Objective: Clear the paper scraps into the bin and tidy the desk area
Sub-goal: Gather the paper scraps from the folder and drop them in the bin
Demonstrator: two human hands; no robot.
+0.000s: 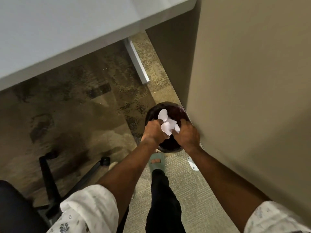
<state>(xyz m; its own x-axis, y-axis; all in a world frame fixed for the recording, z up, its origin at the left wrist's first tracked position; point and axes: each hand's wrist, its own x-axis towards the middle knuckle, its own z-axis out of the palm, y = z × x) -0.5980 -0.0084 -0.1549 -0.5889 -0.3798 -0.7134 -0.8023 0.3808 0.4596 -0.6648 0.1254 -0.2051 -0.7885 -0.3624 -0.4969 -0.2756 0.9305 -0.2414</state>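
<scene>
A round dark bin (151, 111) stands on the carpet beside a beige partition. Directly above its opening, my left hand (154, 131) and my right hand (186, 135) are held close together. Between them is a bunch of white paper scraps (168, 126), gripped from both sides. One rounded white scrap (162, 114) sits just beyond the fingers, over the bin's dark inside; I cannot tell whether it is held or loose. The near part of the bin is hidden under my hands.
A white desk top (67, 31) juts out at upper left, with its white leg (137, 61) on the floor. A tall beige partition (252, 81) fills the right. A black chair base (50, 175) sits lower left. My foot in a green slipper (157, 163) is right behind the bin.
</scene>
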